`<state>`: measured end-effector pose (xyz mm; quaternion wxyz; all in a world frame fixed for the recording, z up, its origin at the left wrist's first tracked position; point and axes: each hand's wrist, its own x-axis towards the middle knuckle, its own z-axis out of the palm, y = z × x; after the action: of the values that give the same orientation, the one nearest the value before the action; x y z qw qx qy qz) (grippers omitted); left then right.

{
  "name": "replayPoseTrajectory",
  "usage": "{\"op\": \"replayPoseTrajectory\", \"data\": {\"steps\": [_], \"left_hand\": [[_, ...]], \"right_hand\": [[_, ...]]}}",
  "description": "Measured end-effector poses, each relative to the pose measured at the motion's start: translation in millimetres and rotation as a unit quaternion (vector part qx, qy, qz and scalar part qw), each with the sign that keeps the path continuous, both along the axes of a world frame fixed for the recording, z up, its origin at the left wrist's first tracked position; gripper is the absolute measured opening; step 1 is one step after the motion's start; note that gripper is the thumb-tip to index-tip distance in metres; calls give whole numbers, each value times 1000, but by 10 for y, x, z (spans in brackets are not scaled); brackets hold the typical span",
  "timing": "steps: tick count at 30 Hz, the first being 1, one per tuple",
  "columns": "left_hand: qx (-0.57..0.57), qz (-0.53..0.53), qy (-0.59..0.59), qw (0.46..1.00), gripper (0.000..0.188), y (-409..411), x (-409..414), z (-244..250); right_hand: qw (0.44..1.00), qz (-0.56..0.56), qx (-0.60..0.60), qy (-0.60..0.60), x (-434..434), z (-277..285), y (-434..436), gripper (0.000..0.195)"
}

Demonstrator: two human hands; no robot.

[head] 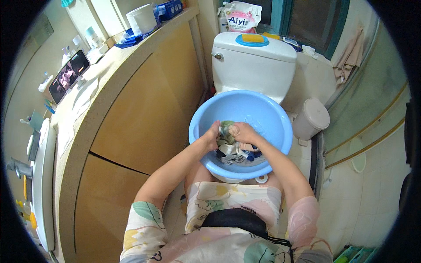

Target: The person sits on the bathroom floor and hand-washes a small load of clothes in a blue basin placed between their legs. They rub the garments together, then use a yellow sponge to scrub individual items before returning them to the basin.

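A large light-blue plastic basin (pixel 283 118) stands in front of the toilet tank, above my thighs. In it lies a heap of small clothes (pixel 232 148), with white, grey, green, peach and dark-blue fabric. My left hand (pixel 212 135) holds the heap's left side, its thumb upward. My right hand (pixel 245 132) grips a bunched peach and green piece at the top of the heap. Both hands are close together inside the basin. The fingertips are partly hidden by cloth.
Behind the basin is a white toilet tank (pixel 253 72) bearing a yellow soap bar (pixel 252 38) on a blue dish. A lidded bin (pixel 310 120) stands right, beside the glass shower screen. Along the left runs a counter with a propped phone (pixel 69 76) and a sink (pixel 47 190).
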<state>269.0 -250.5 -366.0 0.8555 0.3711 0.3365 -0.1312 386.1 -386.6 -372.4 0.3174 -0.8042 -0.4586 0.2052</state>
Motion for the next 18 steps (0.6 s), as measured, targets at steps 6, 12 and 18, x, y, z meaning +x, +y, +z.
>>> {"op": "replayPoseTrajectory", "data": {"steps": [6, 12, 18], "left_hand": [[-7, -21, -43, 999, 53, -149, 254, 144], [-92, -68, -132, 985, 38, -94, 357, -83], [-109, -58, -121, 985, 36, -174, 331, -142]], "right_hand": [[985, -18, 154, -69, -633, 559, -38, 23], [964, -30, 229, -128, -735, 536, -57, 16], [951, 82, 227, -192, -589, 542, -175, 14]]}}
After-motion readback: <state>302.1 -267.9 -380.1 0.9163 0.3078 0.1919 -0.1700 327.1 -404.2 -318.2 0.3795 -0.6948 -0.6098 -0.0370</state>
